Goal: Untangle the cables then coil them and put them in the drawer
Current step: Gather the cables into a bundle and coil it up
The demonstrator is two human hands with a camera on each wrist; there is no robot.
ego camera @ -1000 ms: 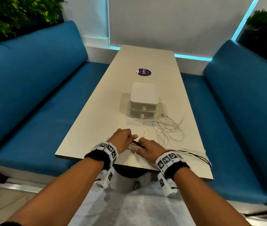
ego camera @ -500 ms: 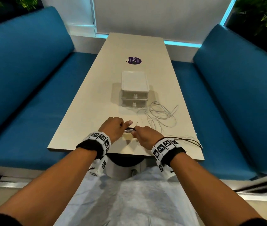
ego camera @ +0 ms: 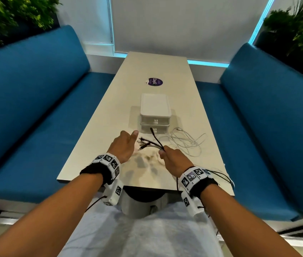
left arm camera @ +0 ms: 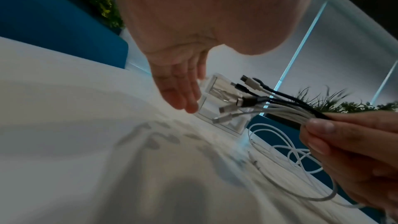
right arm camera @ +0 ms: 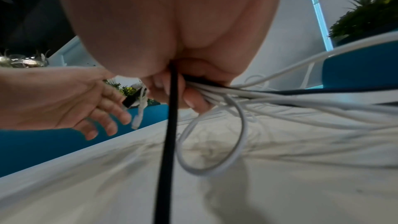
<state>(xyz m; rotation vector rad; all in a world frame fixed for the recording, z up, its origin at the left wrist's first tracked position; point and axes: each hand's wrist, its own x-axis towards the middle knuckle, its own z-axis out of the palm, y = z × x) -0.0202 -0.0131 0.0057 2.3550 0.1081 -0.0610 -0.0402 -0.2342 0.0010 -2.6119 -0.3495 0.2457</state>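
My right hand grips a bundle of black and white cables near their plug ends, lifted a little above the beige table. The plugs fan out toward my left hand, which is open with straight fingers just left of them, holding nothing. The cables trail back past my right wrist and off the table's near right corner. A loose tangle of white cable lies on the table to the right. The white two-drawer box stands behind the hands, both drawers closed.
A round purple sticker lies on the table beyond the drawer box. Blue bench seats run along both sides of the table. Plants stand in the back corners. The near table edge is just below my wrists.
Both hands were together on the cable ends at the table. Now my left hand has let go and opened, and my right hand has lifted the bundle so the plugs fan out.
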